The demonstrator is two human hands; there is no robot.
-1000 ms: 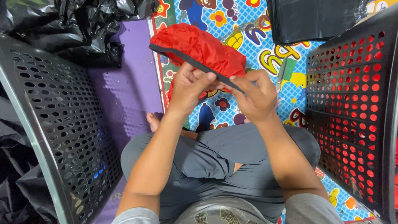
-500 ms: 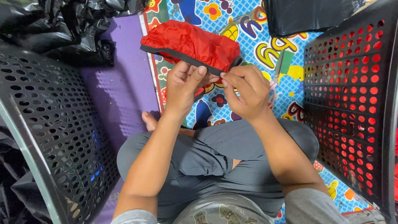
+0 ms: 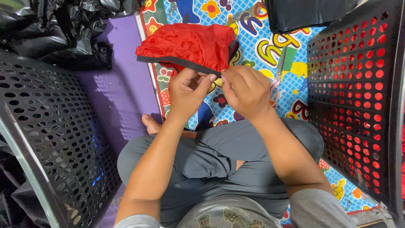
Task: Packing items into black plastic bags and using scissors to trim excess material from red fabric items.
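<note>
Over the lap, on the floor mat: person sits cross-legged, both hands raised above the knees, working a red cloth piece.
Cloth: red fabric (image 3: 190,44) with a black band (image 3: 177,62) along its lower edge; bunched and puffed, held just above the patterned mat (image 3: 253,29), not lying flat on it.
Left hand (image 3: 187,90): grip closed on the black band, thumb on top, fingers under the edge.
Right hand (image 3: 247,88): grip pinched shut on the same band, right next to the left thumb; fingertips of both hands nearly touching.
Step in hand: looks like working along the band edge, folding or tucking it bit by bit; cannot tell if anything small is held between the fingers.
Next move calls for: judged only, a small shift of one pinch along the band while the other hand keeps tension, so the edge stays straight.
Left side: black perforated basket (image 3: 46,131), black plastic bags (image 3: 55,33) behind it on a purple mat (image 3: 122,93).
Right side: second black perforated basket (image 3: 354,97), red showing through its holes.
Far edge: dark sheet (image 3: 303,14) on the mat.
Near the right hand: scissors-like thing (image 3: 280,63) on the mat, too small to be sure.
</note>
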